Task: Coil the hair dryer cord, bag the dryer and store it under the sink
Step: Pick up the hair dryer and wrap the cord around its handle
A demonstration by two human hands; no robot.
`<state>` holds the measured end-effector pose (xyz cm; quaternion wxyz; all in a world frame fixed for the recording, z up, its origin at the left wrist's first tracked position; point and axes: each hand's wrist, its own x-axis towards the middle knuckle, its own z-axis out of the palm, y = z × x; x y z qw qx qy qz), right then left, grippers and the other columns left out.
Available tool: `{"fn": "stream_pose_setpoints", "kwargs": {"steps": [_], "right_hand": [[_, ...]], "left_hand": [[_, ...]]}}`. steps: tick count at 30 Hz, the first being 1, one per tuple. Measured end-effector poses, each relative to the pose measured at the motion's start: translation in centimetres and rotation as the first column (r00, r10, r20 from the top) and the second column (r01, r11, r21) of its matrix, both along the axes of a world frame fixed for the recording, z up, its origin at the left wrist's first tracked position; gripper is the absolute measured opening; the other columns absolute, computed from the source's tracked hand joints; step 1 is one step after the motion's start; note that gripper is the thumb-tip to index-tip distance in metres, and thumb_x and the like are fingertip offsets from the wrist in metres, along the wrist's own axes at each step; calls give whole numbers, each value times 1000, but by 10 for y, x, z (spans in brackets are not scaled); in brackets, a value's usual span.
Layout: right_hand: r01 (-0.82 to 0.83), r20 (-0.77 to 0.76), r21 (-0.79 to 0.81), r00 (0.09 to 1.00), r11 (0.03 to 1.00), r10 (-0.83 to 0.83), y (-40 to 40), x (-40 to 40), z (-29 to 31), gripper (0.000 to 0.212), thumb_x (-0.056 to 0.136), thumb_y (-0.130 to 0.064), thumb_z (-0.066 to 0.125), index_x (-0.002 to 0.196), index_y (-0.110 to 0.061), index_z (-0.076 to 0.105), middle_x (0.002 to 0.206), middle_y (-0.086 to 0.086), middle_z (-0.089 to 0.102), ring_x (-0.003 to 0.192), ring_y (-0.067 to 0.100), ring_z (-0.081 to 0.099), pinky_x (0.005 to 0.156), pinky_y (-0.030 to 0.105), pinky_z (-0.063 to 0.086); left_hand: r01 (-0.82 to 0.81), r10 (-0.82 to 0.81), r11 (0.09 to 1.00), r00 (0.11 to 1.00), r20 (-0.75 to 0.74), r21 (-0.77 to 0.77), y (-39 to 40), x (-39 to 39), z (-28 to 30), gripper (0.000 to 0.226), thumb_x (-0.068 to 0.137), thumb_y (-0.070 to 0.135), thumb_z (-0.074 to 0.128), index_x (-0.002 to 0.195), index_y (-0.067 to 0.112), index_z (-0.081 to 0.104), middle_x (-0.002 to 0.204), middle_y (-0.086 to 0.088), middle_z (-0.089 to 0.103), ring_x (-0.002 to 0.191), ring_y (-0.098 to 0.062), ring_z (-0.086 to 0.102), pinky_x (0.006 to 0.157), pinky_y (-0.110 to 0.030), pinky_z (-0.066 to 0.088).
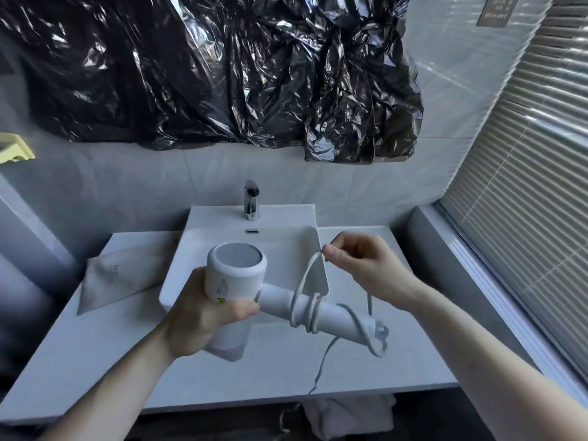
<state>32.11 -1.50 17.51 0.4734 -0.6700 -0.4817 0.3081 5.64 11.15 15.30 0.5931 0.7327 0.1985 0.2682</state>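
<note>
A white hair dryer [235,275] is held over the sink [197,249], its barrel end facing up and its handle [334,315] pointing right. My left hand [200,316] grips the dryer's body from below. The grey-white cord [302,281] is wound a few turns around the handle, and one loop rises to my right hand [362,265], which pinches the cord between thumb and fingers. A loose length of cord hangs from the handle's end down past the counter's front edge. A pale bag [121,275] lies flat on the counter to the left of the sink.
A chrome faucet [252,200] stands behind the basin. Black plastic sheeting [222,68] covers the wall above. Closed blinds [525,218] fill the window on the right. A white cloth [350,415] sits below the counter's front edge [381,389]. A yellow holder [14,151] hangs at the left.
</note>
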Motion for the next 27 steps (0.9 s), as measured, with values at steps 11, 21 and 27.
{"fn": "stream_pose_setpoints", "kwargs": {"steps": [11,21,27], "right_hand": [[-156,-120,-185,984,970,135,-20,-44,-58,48,107,-50,49,85,-17,76,58,-12,36,50,11,27,47,18,26],[-160,124,-171,975,972,182,-45,-46,10,38,109,-39,53,83,-17,69,62,-4,31,55,14,30,50,26,27],[-14,129,15,992,1000,12,-21,-16,27,37,108,-31,60,75,-17,68,58,-12,35,53,8,28,50,20,24]], "left_hand": [[-448,485,846,871,71,-289,14,16,7,44,51,40,83,84,12,73,84,-21,74,68,-28,70,61,-38,54],[-519,536,843,829,-159,141,17,22,-20,16,61,40,87,71,36,75,64,18,74,59,-7,65,59,-27,51],[-243,270,960,934,-232,139,8,13,-24,31,59,40,88,82,25,72,75,-3,77,63,-13,65,62,-31,52]]}}
